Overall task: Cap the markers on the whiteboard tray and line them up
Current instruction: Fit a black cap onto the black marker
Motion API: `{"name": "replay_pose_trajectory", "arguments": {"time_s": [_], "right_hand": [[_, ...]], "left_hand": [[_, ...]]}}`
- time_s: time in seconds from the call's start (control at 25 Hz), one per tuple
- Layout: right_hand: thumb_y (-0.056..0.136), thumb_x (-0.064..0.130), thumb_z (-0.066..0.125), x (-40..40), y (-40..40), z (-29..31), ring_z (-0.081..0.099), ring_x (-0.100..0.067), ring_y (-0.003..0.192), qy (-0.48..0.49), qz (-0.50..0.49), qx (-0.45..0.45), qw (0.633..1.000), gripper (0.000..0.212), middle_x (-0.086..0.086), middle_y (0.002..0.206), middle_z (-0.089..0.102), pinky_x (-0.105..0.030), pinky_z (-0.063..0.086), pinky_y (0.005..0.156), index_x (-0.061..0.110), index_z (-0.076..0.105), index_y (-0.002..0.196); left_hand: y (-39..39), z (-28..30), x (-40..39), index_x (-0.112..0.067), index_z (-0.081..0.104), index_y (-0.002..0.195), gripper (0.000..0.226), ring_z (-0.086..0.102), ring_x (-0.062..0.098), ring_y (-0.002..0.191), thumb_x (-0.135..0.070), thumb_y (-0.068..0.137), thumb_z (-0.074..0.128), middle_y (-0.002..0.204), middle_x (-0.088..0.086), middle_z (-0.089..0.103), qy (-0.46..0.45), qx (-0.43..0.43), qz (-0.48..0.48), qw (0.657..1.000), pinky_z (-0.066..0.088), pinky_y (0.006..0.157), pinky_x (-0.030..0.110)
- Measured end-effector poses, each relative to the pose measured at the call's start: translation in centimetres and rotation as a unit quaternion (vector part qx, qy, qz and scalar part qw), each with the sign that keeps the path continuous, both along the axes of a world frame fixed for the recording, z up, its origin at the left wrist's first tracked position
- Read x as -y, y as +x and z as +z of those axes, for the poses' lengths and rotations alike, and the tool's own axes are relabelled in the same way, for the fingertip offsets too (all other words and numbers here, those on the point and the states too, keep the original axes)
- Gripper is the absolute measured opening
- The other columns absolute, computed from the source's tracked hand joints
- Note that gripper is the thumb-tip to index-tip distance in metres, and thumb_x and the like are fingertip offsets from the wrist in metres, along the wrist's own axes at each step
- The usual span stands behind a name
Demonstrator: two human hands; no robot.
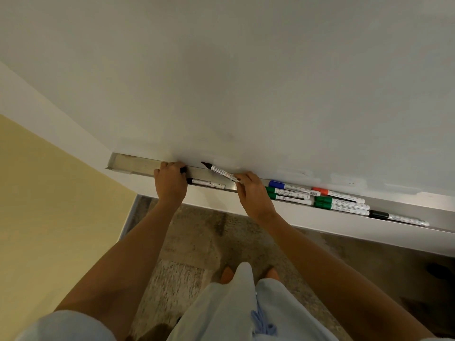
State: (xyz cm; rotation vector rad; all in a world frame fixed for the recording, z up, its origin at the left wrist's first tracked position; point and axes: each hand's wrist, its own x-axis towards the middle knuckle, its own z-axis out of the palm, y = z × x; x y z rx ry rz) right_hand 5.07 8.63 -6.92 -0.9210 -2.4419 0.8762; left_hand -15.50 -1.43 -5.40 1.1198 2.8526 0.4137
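My right hand [251, 190] holds an uncapped black marker [220, 170] above the metal tray [138, 164], its bare tip pointing left. My left hand [171, 182] is closed on a small black cap [183, 170] at the tray, just left of that tip. Another black marker [206, 183] lies in the tray between my hands. Further right in the tray lie a blue-capped marker [293, 187], an orange-red one [337, 193], several green ones [290, 194] and a black-capped one [398, 217].
The whiteboard [246, 82] fills the upper view, with the tray along its lower edge. A yellow wall [44, 205] stands at the left. Below are a speckled floor [197, 242] and my light blue clothing [234, 306].
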Motion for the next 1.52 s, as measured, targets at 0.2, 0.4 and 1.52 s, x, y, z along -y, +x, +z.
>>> {"name": "replay_pose_trajectory", "arguments": {"time_s": [0.2, 0.4, 1.52], "right_hand": [[0.094, 0.011, 0.057, 1.0, 0.5, 0.9, 0.061, -0.017, 0.092, -0.075, -0.035, -0.073, 0.994, 0.025, -0.007, 0.109, 0.063, -0.024, 0.054, 0.085, 0.008, 0.063, 0.118], [0.091, 0.012, 0.063, 2.7, 1.0, 1.5, 0.061, -0.012, 0.092, -0.129, -0.078, -0.131, 0.980, 0.025, -0.005, 0.108, 0.066, -0.017, 0.052, 0.084, 0.011, 0.066, 0.115], [0.088, 0.023, 0.068, 4.9, 3.1, 2.4, 0.059, -0.008, 0.072, -0.096, -0.079, -0.101, 0.987, 0.021, 0.000, 0.089, 0.069, -0.016, 0.052, 0.067, 0.014, 0.071, 0.107]], "left_hand": [[0.1, -0.2, -0.2, -0.005, 0.068, 0.102, 0.015, 0.061, 0.035, 0.089, -0.005, 0.090, 0.058, 0.094, 0.017, 0.070, 0.072, 0.031, -0.022, 0.997, 0.045, 0.086, 0.042], [3.0, 0.3, -1.2, -0.001, 0.064, 0.106, 0.020, 0.069, 0.024, 0.085, -0.007, 0.088, 0.067, 0.102, 0.017, 0.070, 0.442, 0.481, 0.277, 0.705, 0.058, 0.074, 0.028], [7.7, 1.4, -1.4, 0.001, 0.062, 0.116, 0.027, 0.072, 0.019, 0.083, -0.004, 0.089, 0.064, 0.095, 0.013, 0.071, 0.492, 0.630, 0.231, 0.555, 0.060, 0.077, 0.028]]}}
